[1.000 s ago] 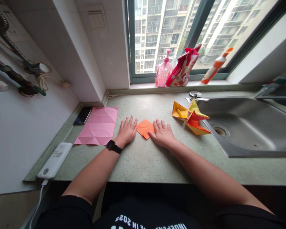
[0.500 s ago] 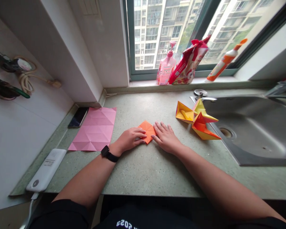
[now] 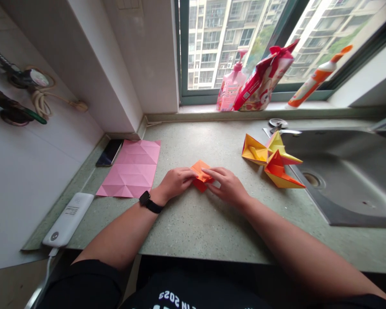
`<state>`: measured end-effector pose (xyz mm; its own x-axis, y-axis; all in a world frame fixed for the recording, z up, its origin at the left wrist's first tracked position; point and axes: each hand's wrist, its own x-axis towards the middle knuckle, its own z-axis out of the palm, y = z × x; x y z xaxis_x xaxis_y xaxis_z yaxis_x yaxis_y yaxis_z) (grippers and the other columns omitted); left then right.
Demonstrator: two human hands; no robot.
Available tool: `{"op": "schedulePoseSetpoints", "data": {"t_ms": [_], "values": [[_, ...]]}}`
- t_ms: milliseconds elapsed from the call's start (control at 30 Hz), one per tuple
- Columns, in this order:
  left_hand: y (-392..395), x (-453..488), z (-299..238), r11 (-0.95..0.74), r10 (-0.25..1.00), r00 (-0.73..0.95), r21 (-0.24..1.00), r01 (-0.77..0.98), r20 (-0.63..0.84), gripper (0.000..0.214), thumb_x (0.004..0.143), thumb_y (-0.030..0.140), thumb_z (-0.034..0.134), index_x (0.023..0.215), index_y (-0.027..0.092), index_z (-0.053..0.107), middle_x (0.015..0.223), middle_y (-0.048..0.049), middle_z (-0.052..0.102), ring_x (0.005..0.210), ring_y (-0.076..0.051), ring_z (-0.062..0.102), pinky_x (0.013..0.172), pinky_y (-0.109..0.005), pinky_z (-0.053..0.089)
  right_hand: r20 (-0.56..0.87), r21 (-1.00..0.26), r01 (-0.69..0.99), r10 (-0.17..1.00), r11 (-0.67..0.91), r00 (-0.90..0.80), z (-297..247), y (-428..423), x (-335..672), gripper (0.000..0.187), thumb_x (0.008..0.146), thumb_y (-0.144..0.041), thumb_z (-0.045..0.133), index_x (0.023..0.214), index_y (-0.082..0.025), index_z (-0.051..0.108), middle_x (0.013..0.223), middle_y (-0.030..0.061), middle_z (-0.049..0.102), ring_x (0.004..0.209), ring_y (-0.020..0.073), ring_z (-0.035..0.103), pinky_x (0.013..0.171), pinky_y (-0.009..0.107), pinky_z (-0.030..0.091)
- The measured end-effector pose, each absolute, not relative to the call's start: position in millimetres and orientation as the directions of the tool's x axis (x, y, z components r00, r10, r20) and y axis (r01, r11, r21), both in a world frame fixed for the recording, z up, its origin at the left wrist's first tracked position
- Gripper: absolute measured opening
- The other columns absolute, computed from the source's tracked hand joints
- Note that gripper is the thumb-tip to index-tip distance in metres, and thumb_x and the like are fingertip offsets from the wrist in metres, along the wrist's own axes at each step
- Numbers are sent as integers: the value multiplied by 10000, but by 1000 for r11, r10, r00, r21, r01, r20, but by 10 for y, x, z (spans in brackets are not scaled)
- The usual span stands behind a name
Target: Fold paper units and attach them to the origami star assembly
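Observation:
On the speckled counter (image 3: 193, 231) in front of me lies a small square of folded orange origami paper (image 3: 200, 165), one corner pointing away. My left hand (image 3: 178, 181), with a black watch on its wrist, pinches the paper's left side. From the right, my right hand (image 3: 227, 184) grips the other side between thumb and fingers, and a flap there is lifted. Part of the paper is hidden under the fingertips. Left of my hands lies a creased pink sheet (image 3: 131, 168). Several folded yellow and orange paper shapes (image 3: 278, 169) stand together on the right.
A steel sink (image 3: 347, 163) is set into the counter at right. A phone (image 3: 110, 152) and a white power bank (image 3: 69, 219) with a cable lie at left. A pump bottle (image 3: 230, 90), a red bag (image 3: 263, 79) and an orange-white bottle (image 3: 315, 81) stand on the windowsill.
My right hand has gone from lying flat beside the orange paper to gripping its right side and raising a flap. My left hand has moved onto the paper's left edge. The view shifted slightly.

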<state>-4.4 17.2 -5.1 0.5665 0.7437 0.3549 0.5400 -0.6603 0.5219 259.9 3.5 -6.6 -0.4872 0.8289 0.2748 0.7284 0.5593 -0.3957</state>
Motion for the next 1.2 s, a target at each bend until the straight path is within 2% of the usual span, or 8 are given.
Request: {"op": "schedulePoseSetpoints", "data": {"t_ms": [67,200,433,733,833,1000,1200], "values": [[157,-36,-44,-662,742,569,523,537,355,230,1069,201,628,1191,248,817,1207,-56,834,1107,-222,794,1008,-377,634,262,-389,741,837,547,-480,-79,40,2576,401,1050,-304,610,1411,-335,782,1328,83,804,1193,298,751,1071,483,604],[138,-33,-32,-664,738,575,534,523,354,217,1064,209,647,1181,252,825,1200,-54,838,1093,-218,795,999,-376,635,215,-370,767,852,524,-478,-84,44,2549,348,1068,-280,593,1294,-349,848,1291,59,826,1168,280,775,1046,437,621],[118,-39,-17,-653,741,575,570,499,345,176,1035,175,689,1077,237,848,1178,-48,845,1051,-202,799,951,-341,635,190,-369,766,849,527,-493,-51,35,2560,353,1060,-251,590,1266,-350,859,1312,38,827,1203,282,775,1075,443,612],[113,-55,-20,-645,753,569,545,535,331,161,1033,209,703,1065,245,857,1149,-45,849,1028,-206,795,931,-332,622,161,-360,764,842,535,-514,-53,67,2618,354,1060,-234,598,1279,-350,851,1317,10,828,1214,267,783,1089,424,612],[115,-53,-20,-648,753,565,529,548,337,148,1026,207,715,1049,246,856,1129,-42,849,1005,-205,790,917,-328,614,184,-332,769,837,547,-516,-41,40,2597,334,1037,-224,654,1259,-371,856,1289,6,837,1172,265,799,1035,410,632],[112,-46,-16,-652,755,554,490,578,351,98,1006,213,758,1025,230,852,1056,-47,850,945,-207,781,880,-327,592,266,-319,754,818,574,-509,-2,15,2624,300,995,-182,707,1181,-342,880,1187,15,866,1071,256,819,930,380,644],[94,-33,28,-645,761,554,480,595,337,121,1032,227,731,1011,227,850,993,-39,853,894,-204,774,866,-335,566,238,-335,760,831,557,-503,72,-7,2675,247,987,-208,722,1116,-340,886,1122,16,875,968,238,821,835,332,608]]}}
